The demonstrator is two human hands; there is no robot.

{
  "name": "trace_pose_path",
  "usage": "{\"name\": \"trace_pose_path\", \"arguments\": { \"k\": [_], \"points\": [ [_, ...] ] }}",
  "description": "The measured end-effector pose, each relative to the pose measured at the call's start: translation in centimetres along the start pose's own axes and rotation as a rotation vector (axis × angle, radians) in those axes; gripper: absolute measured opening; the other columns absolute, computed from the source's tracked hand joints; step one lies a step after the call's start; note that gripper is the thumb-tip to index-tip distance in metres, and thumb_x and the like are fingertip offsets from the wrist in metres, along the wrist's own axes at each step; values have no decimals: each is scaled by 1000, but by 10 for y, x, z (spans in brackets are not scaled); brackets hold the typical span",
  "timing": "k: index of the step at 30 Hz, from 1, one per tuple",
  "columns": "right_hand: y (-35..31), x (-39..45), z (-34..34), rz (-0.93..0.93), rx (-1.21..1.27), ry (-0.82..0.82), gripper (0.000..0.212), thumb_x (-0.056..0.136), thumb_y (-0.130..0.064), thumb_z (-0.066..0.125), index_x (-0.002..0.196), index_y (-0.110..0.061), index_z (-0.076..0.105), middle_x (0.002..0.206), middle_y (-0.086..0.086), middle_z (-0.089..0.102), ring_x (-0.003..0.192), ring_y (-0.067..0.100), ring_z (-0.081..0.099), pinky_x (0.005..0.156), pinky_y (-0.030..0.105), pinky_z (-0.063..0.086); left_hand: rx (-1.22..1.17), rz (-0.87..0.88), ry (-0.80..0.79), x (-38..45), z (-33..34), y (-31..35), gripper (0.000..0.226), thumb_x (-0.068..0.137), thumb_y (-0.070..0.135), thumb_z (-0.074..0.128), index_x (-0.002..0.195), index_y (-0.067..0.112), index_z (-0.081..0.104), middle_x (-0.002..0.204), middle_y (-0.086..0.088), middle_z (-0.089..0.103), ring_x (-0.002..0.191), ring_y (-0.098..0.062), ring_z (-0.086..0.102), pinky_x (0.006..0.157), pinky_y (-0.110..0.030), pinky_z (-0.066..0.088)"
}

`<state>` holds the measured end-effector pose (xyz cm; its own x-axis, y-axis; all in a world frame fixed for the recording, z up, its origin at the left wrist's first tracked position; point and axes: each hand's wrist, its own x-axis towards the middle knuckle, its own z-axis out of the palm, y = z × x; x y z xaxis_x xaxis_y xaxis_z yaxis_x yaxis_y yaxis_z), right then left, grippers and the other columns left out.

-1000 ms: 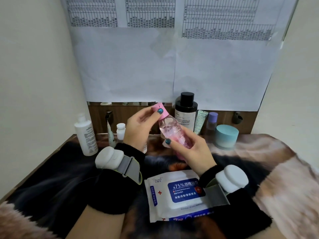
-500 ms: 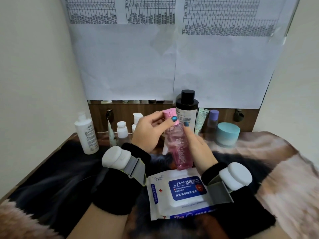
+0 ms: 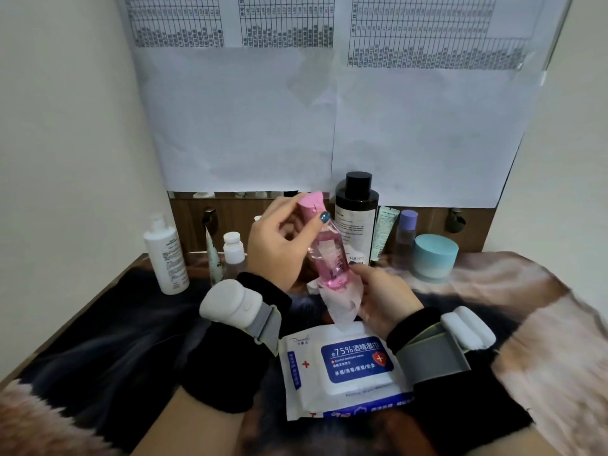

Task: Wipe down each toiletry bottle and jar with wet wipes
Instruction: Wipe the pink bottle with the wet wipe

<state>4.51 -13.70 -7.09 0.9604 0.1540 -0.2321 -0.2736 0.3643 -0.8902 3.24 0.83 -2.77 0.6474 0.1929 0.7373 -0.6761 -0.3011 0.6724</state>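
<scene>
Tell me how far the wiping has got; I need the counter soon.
Nothing shows as finished. In hand: left hand grips the pink bottle by its cap; right hand holds a wipe round its base. Left: white bottle, black bottle, blue jar.

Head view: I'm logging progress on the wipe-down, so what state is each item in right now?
Pink bottle: capped, tilted, held off the table.
Wet wipe: wrapped round the pink bottle's base.
Left hand: grips the bottle's cap end.
Right hand: holds the wipe against the base.
Wipes pack: flap closed, lying flat.
Black-capped bottle: capped, upright.
Teal jar: lidded, standing.
</scene>
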Motion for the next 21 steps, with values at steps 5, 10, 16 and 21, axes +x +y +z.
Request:
{"name": "trace_pose_path", "arguments": {
  "k": [5, 10, 16, 21],
  "points": [
    [-4, -6, 0, -181, -106, 24, 24, 90, 0, 48, 74, -6, 64, 65, 7, 67, 61, 17, 64, 60, 29, 51, 112, 81, 61, -2, 8, 0, 33, 76, 20, 72, 108, 16, 68, 83, 9, 55, 63, -5, 50, 56, -25, 47],
    [-5, -21, 19, -458, -200, -33, 28, 98, -11, 44, 113, -6, 67, 113, 10, 69, 109, 18, 64, 99, 29, 48, 134, 11, 76, -5, 12, -3, 30, 77, 15, 74, 107, 13, 70, 76, 2, 52, 63, -6, 49, 57, -25, 47],
    [-4, -34, 17, -858, -484, -131, 35, 100, -15, 43, 132, -23, 52, 134, -11, 55, 125, -9, 45, 102, 7, 35, 165, -40, 117, -8, 16, -5, 26, 78, 21, 75, 103, 13, 71, 77, -3, 57, 62, -6, 51, 56, -15, 46],
    [3, -31, 20, -995, -677, -135, 40, 97, -24, 40, 134, -18, 52, 135, -12, 53, 127, -9, 43, 105, 12, 33, -19, -258, 228, -4, 13, -7, 17, 79, 19, 73, 95, 12, 72, 75, -2, 66, 66, -6, 58, 62, -17, 49]
  ]
}}
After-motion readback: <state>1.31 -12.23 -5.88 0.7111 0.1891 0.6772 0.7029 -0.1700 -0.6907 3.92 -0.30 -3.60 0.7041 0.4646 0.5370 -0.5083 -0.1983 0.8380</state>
